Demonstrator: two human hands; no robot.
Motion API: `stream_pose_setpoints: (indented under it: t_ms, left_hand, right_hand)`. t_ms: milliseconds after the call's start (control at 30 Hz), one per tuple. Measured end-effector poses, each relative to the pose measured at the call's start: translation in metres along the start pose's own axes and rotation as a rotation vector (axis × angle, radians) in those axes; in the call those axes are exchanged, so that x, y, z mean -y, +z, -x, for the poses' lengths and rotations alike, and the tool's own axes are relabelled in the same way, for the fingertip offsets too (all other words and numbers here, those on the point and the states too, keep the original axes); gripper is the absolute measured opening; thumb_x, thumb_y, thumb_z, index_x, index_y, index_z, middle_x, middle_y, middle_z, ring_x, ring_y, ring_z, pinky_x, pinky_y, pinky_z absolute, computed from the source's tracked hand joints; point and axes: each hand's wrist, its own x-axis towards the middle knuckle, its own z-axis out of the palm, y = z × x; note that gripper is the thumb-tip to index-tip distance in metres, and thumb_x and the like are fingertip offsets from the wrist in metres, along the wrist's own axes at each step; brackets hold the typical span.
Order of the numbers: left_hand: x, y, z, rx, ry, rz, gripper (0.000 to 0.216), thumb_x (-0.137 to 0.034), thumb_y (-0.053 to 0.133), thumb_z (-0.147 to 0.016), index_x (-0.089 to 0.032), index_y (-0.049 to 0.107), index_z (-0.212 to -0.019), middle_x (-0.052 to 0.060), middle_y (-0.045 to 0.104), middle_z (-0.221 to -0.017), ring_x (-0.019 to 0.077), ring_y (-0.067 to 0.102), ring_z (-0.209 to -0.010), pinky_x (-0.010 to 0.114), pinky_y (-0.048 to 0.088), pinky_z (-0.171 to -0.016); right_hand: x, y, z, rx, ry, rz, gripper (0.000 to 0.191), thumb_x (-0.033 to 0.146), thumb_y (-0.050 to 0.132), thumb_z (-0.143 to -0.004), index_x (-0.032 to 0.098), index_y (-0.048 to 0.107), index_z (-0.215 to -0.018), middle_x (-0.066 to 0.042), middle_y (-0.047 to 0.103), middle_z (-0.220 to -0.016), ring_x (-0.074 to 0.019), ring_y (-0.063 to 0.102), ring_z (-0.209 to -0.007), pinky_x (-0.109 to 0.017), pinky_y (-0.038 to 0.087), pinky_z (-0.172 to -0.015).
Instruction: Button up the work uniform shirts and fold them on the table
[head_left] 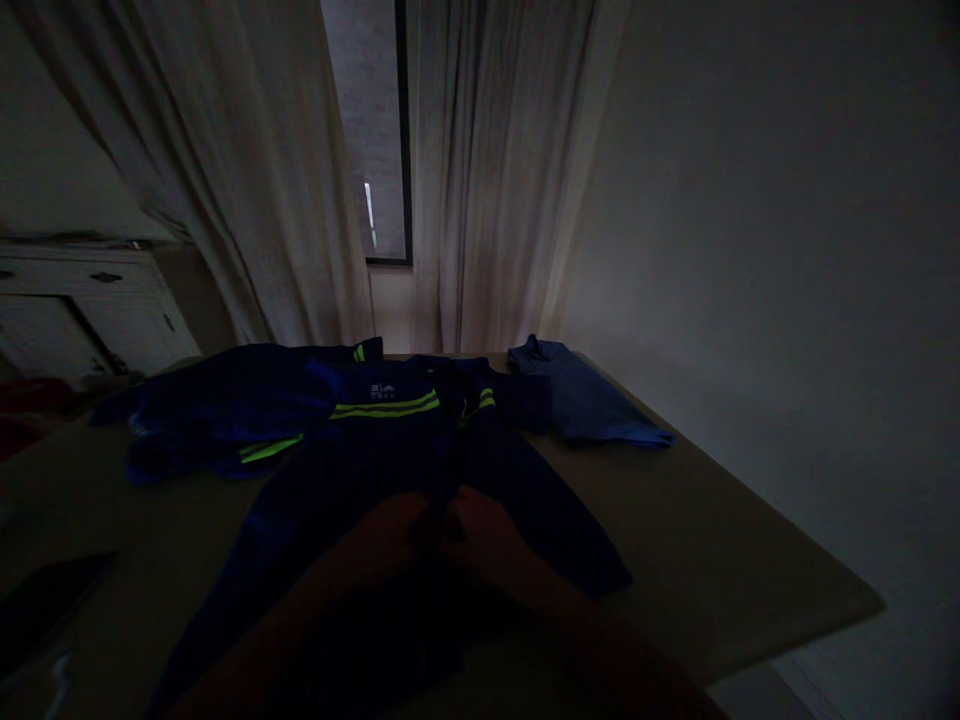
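Jacket [405, 450], navy with yellow-green stripes, lies spread at centre frame on bench [720, 540], collar away, presumably so the front opening falls between both hands. Left hand [405, 522] and right hand [480, 525] meet it at lower centre; fingers curled narrow, cloth grip cannot be told in dimness. Blue garment [581, 397] beside sleeve, right of centre.

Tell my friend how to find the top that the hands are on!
Find the big table in front of the curtains. Across its middle, between another dark garment and a paler blue garment, lies the navy top. Only it has the left hand and right hand on it, plus pale printing above bright chest stripes.
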Motion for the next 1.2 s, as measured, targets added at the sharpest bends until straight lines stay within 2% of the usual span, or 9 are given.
stream_pose_setpoints:
  t_ms: [167,333,567,667,867,1067,1200]
  left_hand:
    - [-0.002,0.011,0.009,-0.218,0.049,-0.037,0.012,-0.013,0.052,-0.086,-0.02,0.061,-0.086,0.004,0.063,-0.094,0.0186,0.059,-0.091,0.031,0.044,-0.084]
    - [0.0,0.013,0.014,-0.198,0.129,-0.085,0.017,-0.014,0.051,-0.091,-0.023,0.064,-0.095,0.003,0.067,-0.098,0.0197,0.06,-0.096,0.034,0.044,-0.087]
    - [0.006,0.017,0.015,-0.227,0.098,-0.071,0.019,-0.015,0.053,-0.089,-0.024,0.065,-0.101,0.003,0.069,-0.102,0.0181,0.063,-0.096,0.032,0.047,-0.088]
    - [0.008,0.02,0.015,-0.227,0.105,-0.139,0.018,-0.015,0.052,-0.09,-0.024,0.064,-0.099,0.002,0.069,-0.099,0.0176,0.063,-0.093,0.031,0.048,-0.085]
    - [0.004,0.021,0.016,-0.249,0.241,-0.344,0.018,-0.014,0.043,-0.096,-0.021,0.06,-0.097,0.003,0.067,-0.093,0.0173,0.061,-0.085,0.03,0.047,-0.077]
    - [0.008,0.025,0.015,-0.315,0.274,-0.39,0.014,-0.01,0.05,-0.091,-0.022,0.055,-0.095,0.001,0.065,-0.089,0.0177,0.061,-0.082,0.029,0.045,-0.072]
    - [0.007,0.025,0.015,-0.396,0.331,-0.387,0.012,-0.011,0.051,-0.091,-0.023,0.055,-0.094,0.0,0.064,-0.085,0.0172,0.06,-0.078,0.029,0.044,-0.069]
  right_hand:
    - [0.004,0.0,0.002,-0.043,0.04,0.006,0.012,0.029,0.066,-0.087,0.018,0.066,-0.089,-0.003,0.061,-0.098,-0.014,0.059,-0.081,-0.025,0.039,-0.07]
    - [0.001,0.0,0.002,-0.111,0.033,-0.041,0.006,0.024,0.066,-0.088,0.018,0.066,-0.089,-0.002,0.061,-0.098,-0.0136,0.06,-0.084,-0.025,0.04,-0.072]
    - [-0.005,0.001,-0.001,-0.105,-0.046,-0.141,0.004,0.021,0.068,-0.085,0.017,0.067,-0.086,-0.002,0.061,-0.095,-0.0134,0.059,-0.083,-0.024,0.041,-0.072]
    - [-0.007,0.005,-0.002,-0.115,-0.073,-0.176,0.004,0.021,0.067,-0.084,0.017,0.068,-0.084,-0.002,0.061,-0.093,-0.0135,0.059,-0.082,-0.024,0.041,-0.071]
    - [-0.003,0.002,-0.001,-0.129,-0.081,-0.135,0.008,0.024,0.067,-0.083,0.017,0.067,-0.082,-0.002,0.062,-0.092,-0.013,0.058,-0.077,-0.023,0.039,-0.066]
    - [-0.004,0.002,-0.002,-0.066,-0.09,-0.038,0.01,0.027,0.065,-0.083,0.017,0.068,-0.085,-0.003,0.068,-0.083,-0.0149,0.06,-0.074,-0.025,0.036,-0.066]
    - [-0.001,0.001,-0.001,-0.021,-0.053,-0.035,0.015,0.029,0.063,-0.084,0.018,0.068,-0.076,-0.003,0.068,-0.075,-0.0148,0.06,-0.068,-0.025,0.033,-0.062]
